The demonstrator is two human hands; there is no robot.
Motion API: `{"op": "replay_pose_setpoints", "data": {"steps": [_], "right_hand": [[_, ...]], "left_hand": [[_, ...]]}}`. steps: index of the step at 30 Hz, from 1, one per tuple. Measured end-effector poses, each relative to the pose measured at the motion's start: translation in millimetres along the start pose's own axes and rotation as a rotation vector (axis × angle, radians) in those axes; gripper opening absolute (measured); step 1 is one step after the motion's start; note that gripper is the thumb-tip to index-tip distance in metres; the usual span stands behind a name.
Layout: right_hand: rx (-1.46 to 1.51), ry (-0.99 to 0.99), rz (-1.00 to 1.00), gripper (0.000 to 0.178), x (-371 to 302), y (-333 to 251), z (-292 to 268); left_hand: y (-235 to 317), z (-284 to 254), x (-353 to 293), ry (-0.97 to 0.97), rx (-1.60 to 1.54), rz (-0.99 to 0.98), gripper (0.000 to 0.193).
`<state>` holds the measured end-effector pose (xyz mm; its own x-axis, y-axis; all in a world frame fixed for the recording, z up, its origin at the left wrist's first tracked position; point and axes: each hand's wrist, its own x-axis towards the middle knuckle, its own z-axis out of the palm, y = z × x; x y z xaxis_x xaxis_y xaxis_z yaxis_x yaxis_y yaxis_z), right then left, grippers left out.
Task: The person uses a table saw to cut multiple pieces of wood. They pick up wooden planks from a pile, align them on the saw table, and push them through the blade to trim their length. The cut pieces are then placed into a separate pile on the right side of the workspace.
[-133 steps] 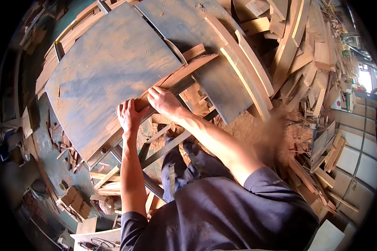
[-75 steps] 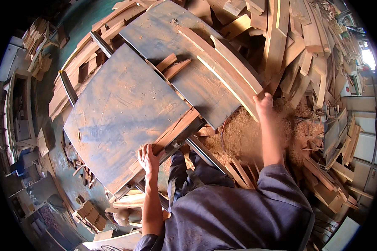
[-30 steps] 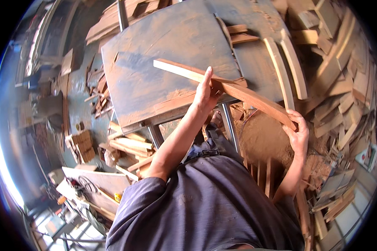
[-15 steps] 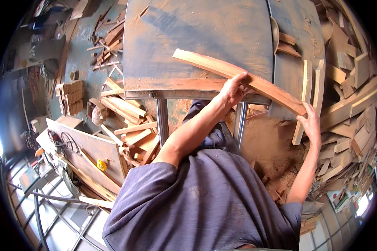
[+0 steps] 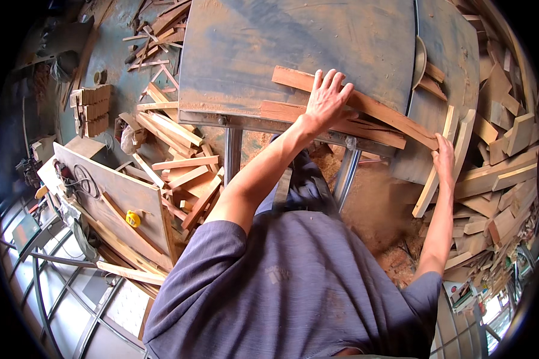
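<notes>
A curved, reddish-brown wooden piece [image 5: 380, 110] lies slanted over the near right part of the machine table [image 5: 245, 60]. My left hand [image 5: 329, 100] rests on its upper side with fingers stretched out and spread; the thumb is hidden. At the piece's near right end, my right hand [image 5: 443, 160] is closed around the wood. A second reddish wooden strip [image 5: 371, 133] lies along the table's near edge, partly covered by my left hand and wrist.
Two pale curved strips [image 5: 435, 173] lean beside my right hand. Offcuts [image 5: 509, 161] heap up at the right. More wooden sticks [image 5: 173, 134] pile left of the table, near stacked blocks [image 5: 93, 110]. A yellow tape measure [image 5: 133, 219] sits on a leaning board.
The curved piece has shifted right and turned slightly. My left hand has gone from gripping it to lying spread on top. My view has shifted, and the second strip shows more.
</notes>
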<state>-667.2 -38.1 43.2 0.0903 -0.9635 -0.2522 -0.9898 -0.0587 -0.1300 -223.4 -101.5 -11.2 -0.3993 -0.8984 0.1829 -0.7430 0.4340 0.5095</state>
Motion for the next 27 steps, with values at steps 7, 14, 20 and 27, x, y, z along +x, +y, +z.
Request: {"op": "replay_pose_setpoints", "data": {"steps": [7,14,20,27], "right_hand": [[0.077,0.06,0.012,0.067,16.9,4.6,17.7],[0.098,0.028,0.026,0.067,26.9,0.3,27.9],[0.075,0.031,0.03,0.067,39.7,3.8,30.4],[0.067,0.054,0.035,0.066,37.2,6.2,32.5]], "left_hand": [[-9.6,5.6,-4.0,0.004,-0.043,0.02,0.059],[-7.9,1.8,-23.8,0.027,-0.046,-0.002,0.056],[-4.5,5.6,-28.2,0.066,-0.053,-0.004,0.054],[-3.4,7.1,-30.8,0.071,-0.091,0.001,0.052]]}}
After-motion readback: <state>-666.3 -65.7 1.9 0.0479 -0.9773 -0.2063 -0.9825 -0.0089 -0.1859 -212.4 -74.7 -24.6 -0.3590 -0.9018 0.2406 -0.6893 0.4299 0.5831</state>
